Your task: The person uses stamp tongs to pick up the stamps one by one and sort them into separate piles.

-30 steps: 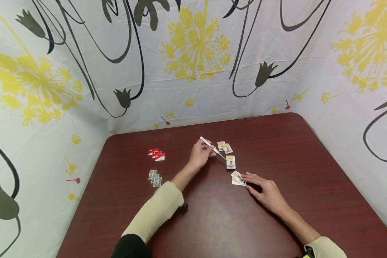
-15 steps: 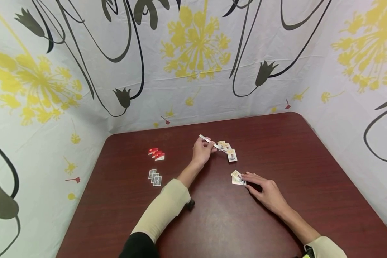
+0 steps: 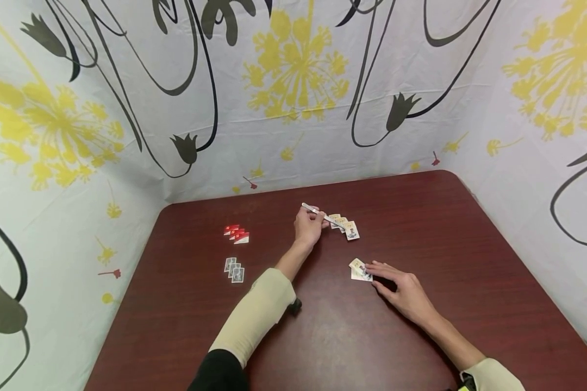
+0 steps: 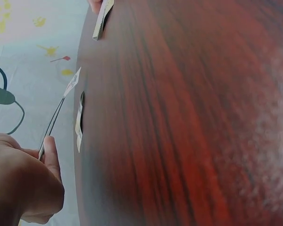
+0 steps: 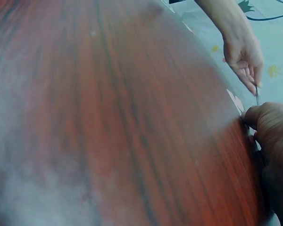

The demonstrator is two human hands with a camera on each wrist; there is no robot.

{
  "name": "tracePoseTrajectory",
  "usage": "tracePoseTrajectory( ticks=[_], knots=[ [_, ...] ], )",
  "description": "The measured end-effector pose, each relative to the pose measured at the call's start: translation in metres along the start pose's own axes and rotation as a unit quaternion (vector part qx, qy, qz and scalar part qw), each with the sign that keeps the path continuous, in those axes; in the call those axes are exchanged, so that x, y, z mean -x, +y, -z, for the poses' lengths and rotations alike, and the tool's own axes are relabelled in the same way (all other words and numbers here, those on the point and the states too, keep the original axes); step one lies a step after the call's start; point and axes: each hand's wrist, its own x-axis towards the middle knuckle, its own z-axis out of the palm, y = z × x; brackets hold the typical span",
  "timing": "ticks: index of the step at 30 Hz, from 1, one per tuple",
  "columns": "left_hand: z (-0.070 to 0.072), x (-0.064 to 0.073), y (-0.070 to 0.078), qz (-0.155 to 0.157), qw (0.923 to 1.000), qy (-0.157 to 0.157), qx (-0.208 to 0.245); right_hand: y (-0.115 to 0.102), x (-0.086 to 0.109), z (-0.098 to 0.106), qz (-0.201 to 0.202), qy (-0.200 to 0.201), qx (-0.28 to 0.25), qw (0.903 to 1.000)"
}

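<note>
My left hand (image 3: 308,227) pinches slim metal tweezers (image 3: 317,211). A small pale stamp (image 3: 352,231) with a printed figure is gripped at their tips; in the left wrist view this held stamp (image 4: 72,84) is tilted and raised above the table. Just behind it, two similar stamps (image 3: 335,218) lie overlapping on the tabletop. Nearer to me, my right hand (image 3: 407,293) rests with loosely bent fingers, its fingertips touching another pair of overlapping pale stamps (image 3: 360,274). Those fingers partly cover that pair's right side.
Towards the left of the dark red-brown table (image 3: 386,347), several red-and-white stamps (image 3: 237,234) lie in an overlapping row. Below them is a similar row of grey stamps (image 3: 235,270). A patterned cloth (image 3: 293,157) hangs behind the table's far edge.
My left hand has moved the tweezers and the held stamp away from the right hand's pair, up beside the two far stamps. The right hand has stayed still.
</note>
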Motion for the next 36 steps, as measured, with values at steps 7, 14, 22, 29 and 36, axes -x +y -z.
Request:
tracePoseTrajectory(
  ticks=[7, 14, 22, 29, 36],
  knots=[
    [0.0003, -0.0029, -0.0003, -0.01, 0.9988, 0.012, -0.047, -0.0003, -0.0001, -0.0005, 0.004, 0.002, -0.001, 1.0],
    [0.0006, -0.0039, -0.0031, -0.005, 0.9962, 0.024, -0.084, -0.0003, -0.0002, -0.0001, 0.006, 0.0, -0.001, 1.0],
    [-0.0012, -0.0045, -0.0038, -0.014, 0.9935, 0.025, -0.11, -0.0005, 0.0002, 0.0005, 0.008, 0.002, -0.002, 1.0],
    [-0.004, -0.0057, -0.0054, -0.032, 0.9903, 0.031, -0.132, -0.0012, 0.0, -0.0001, 0.008, 0.001, -0.002, 1.0],
    [-0.0042, -0.003, -0.0044, -0.06, 0.9872, 0.023, -0.146, -0.0019, -0.0003, 0.0003, 0.007, 0.003, -0.003, 1.0]
  ],
)
